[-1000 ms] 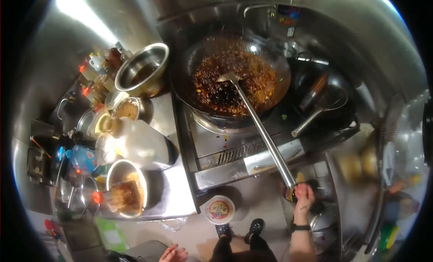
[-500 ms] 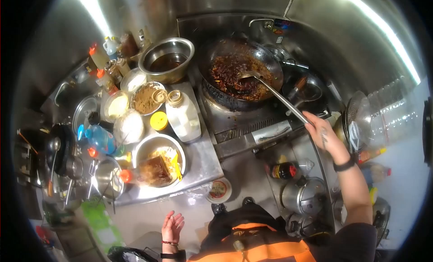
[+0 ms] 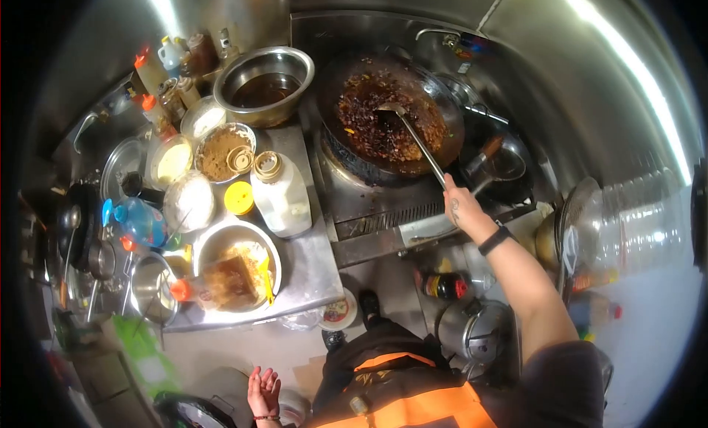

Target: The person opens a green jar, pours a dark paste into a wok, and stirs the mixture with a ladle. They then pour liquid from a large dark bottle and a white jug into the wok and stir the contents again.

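Note:
My right hand (image 3: 459, 205) is closed around the long metal handle of a wok spatula (image 3: 422, 145). Its head rests among dark, oily chopped food (image 3: 383, 137) with reddish-brown pieces, inside a large black wok (image 3: 447, 107) on the stove. The food partly covers the head's lower edge. Low in the view, near my body, my left hand (image 3: 263, 391) hangs palm up with nothing in it, its fingers loosely apart. Some distance above it is the front edge of the steel counter (image 3: 313, 288).
Left of the wok stand a steel bowl of dark liquid (image 3: 301, 59), a white plastic jug (image 3: 284, 199), a yellow-lidded jar (image 3: 238, 198), bowls of powder and several bottles. A strainer (image 3: 506, 163) lies right of the wok. A pressure cooker (image 3: 476, 331) sits below.
My right hand has moved left and slightly up with the spatula, pushing its head farther back-left in the wok. My view has shifted a little; my left hand appears lower.

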The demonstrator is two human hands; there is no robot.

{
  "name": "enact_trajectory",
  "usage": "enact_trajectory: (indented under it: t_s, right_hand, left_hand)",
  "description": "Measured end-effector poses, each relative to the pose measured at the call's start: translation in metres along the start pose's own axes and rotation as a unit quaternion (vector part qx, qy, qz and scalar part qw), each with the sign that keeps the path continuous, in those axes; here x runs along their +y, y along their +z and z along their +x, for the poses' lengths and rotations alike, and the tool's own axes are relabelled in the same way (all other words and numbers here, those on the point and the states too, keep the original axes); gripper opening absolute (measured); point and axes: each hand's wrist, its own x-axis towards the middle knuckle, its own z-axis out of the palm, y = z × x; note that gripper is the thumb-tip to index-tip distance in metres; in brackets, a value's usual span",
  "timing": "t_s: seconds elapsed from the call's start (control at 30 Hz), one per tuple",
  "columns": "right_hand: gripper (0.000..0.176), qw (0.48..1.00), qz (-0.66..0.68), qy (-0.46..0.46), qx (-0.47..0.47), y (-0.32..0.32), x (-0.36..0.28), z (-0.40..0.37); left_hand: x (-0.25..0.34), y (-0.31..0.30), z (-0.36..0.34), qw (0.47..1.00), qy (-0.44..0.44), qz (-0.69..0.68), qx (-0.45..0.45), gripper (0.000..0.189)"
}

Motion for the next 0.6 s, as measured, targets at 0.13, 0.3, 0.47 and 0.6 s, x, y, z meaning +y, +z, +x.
enact_trajectory:
  t_s: [0.13, 0.3, 0.47, 0.6]
  right_hand:
    - [0.045, 0.99, 0.096, -0.073, 0.075, 0.028, 0.023, 0.055]
    - [0.041, 0.916, 0.374, 0.116, -0.087, -0.022, -0.045, 0.052]
    - [0.047, 0.98, 0.133, -0.148, 0.005, -0.004, 0.015, 0.017]
    - [0.046, 0.977, -0.128, -0.163, 0.048, -0.089, 0.055, -0.028]
  left_hand:
    - [-0.018, 0.02, -0.031, 1.0, 0.02, -0.001, 0.018, 0.038]
    - [-0.037, 0.039, -0.047, 0.998, 0.038, -0.036, 0.027, 0.038]
    - [-0.027, 0.063, -0.046, 0.999, 0.047, -0.018, 0.002, 0.037]
    - [-0.022, 0.063, -0.029, 0.998, 0.056, 0.011, -0.04, 0.021]
